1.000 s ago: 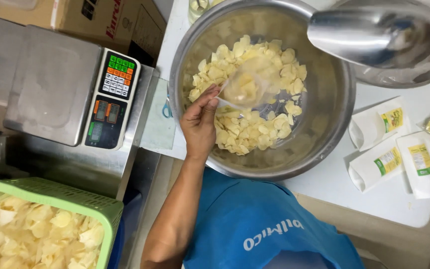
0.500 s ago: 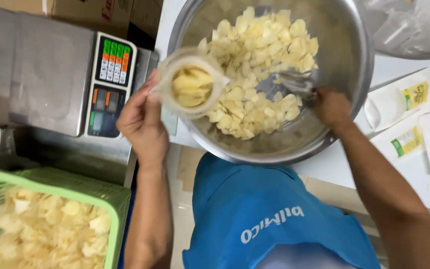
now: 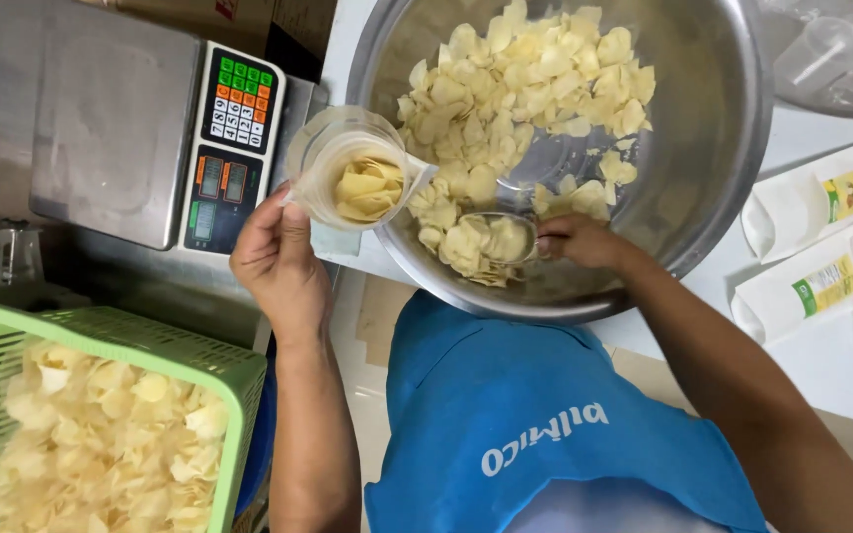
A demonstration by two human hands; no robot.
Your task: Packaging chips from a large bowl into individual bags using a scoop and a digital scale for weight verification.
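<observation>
The left hand (image 3: 278,259) grips a clear pouch (image 3: 352,168) by its side, holding it just off the left rim of the steel bowl (image 3: 713,188), mouth open and tipped toward the bowl. Held so, its opening faces the chips (image 3: 520,89), and anything that misses would likely fall back into the bowl. The pouch's long axis runs from the hand up and right toward the bowl; a small heap of chips already sits inside.

The right hand (image 3: 580,240) is closed around the handle of a metal scoop (image 3: 491,237), which lies low in the near part of the bowl, loaded with chips. Its long axis runs left to right, open end pointing left toward the pouch.

The bowl stands at the table's (image 3: 821,365) near left corner. A scale (image 3: 111,128) sits left of it, a green basket (image 3: 101,365) of chips nearer the person, and flat white pouches (image 3: 807,207) lie on the table to the right.
</observation>
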